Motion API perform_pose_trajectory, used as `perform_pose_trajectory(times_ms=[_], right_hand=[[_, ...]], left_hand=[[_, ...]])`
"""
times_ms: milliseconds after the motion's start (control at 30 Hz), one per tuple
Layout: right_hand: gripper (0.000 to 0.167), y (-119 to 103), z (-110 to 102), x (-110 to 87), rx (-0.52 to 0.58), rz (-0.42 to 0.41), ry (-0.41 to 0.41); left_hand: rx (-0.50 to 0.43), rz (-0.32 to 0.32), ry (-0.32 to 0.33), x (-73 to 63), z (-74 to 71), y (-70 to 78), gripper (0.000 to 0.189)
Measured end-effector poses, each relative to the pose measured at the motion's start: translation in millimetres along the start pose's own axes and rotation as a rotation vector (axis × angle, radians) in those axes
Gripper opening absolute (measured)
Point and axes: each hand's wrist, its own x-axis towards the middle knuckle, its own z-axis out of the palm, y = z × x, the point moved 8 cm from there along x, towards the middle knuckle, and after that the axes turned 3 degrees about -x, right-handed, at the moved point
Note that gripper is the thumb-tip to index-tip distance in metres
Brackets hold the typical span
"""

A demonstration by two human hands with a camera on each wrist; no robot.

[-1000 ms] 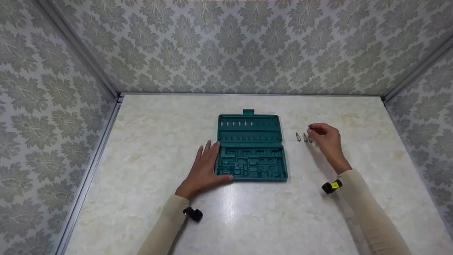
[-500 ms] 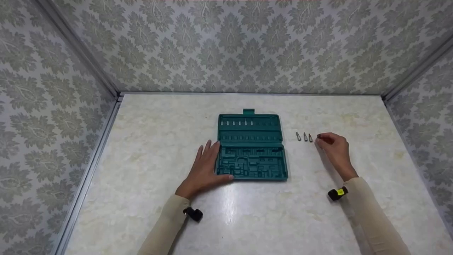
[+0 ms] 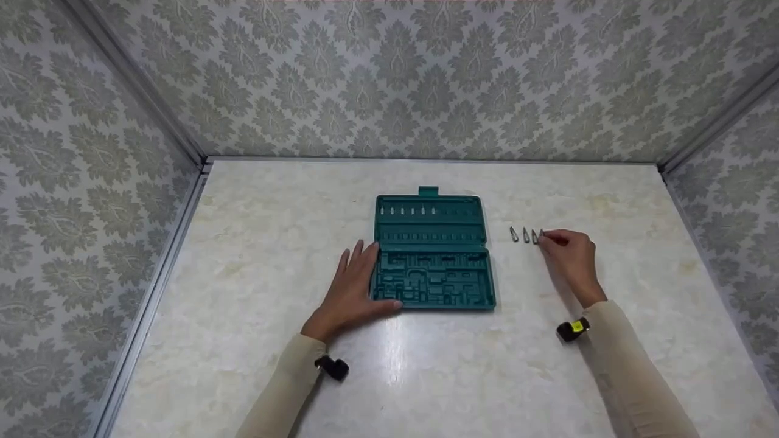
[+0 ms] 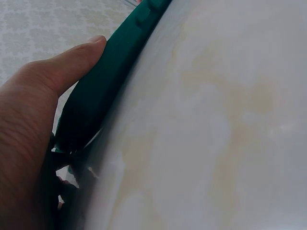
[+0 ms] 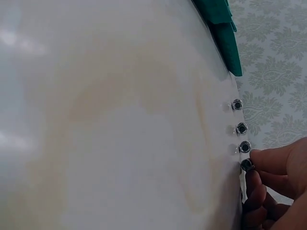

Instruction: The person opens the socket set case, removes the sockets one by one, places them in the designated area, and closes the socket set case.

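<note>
A green tool case (image 3: 432,252) lies open in the middle of the table, with several small bits in its far half. My left hand (image 3: 353,292) rests flat on the table against the case's left side, and its thumb (image 4: 81,57) presses the case's front edge (image 4: 115,76). Right of the case, three small metal bits (image 3: 524,235) stand in a row. My right hand (image 3: 563,249) pinches a fourth bit (image 5: 247,165) at the row's right end, next to the standing bits (image 5: 241,128).
The pale marble-look table (image 3: 426,377) is boxed in by patterned walls (image 3: 395,79) at the back and both sides, with metal rails along the corners. A small black camera (image 3: 331,367) sits on each wrist.
My right hand drew back to the right of the bit row, then came back left to the row's right end. The left hand and the case have not moved.
</note>
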Motion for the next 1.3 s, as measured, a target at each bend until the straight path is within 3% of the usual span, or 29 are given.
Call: perform_pose_trajectory(times_ms=[333, 633, 967, 1300], right_hand=[[0.028, 1.1, 3.2, 1.6, -0.013, 0.011, 0.038], [0.035, -1.9, -2.9, 2.7, 0.013, 0.011, -0.006], [0.035, -28.3, 0.6, 8.3, 0.008, -0.113, -0.035], [0.033, -67.5, 35.6, 15.5, -0.013, -0.232, -0.166]], left_hand=[[0.005, 0.011, 0.002, 0.3, -1.2, 2.2, 0.135], [0.000, 0.008, 0.000, 0.8, 0.3, 0.7, 0.136], [-0.005, -0.010, -0.001, 0.8, -0.5, 0.4, 0.136], [0.000, -0.020, -0.005, 1.0, 1.2, -2.4, 0.136]])
